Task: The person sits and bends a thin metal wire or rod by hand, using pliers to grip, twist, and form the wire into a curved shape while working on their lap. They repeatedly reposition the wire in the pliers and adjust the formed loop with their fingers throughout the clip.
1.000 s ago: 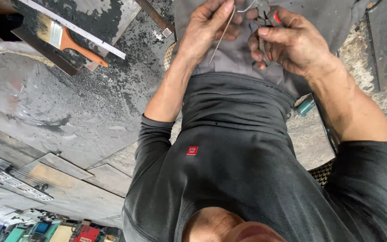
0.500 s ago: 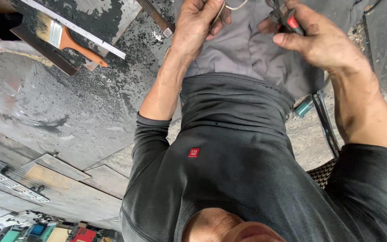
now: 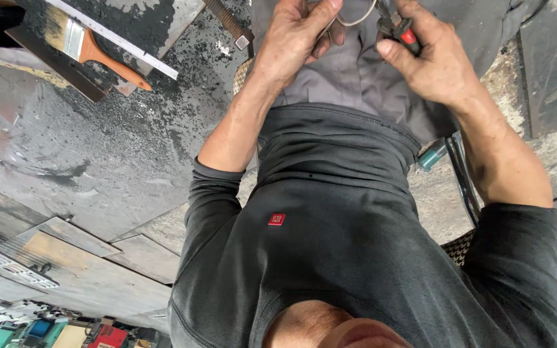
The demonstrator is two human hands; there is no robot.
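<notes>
Pinching wire (image 3: pixel 356 19) in left hand (image 3: pixel 294 38), gripping red-handled pliers (image 3: pixel 400 31) in right hand (image 3: pixel 430 64) at 12 o'clock; risking wire slipping, springing toward fingers.

Both hands (image 3: pixel 298 38) (image 3: pixel 430 61) raised, grips closed

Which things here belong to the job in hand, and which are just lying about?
In hand:
- thin wire loop, pinched in the left hand
- red-handled pliers, gripped by the right hand

Lying about:
- orange-handled paintbrush
- metal ruler
- teal object beside the hip
</notes>
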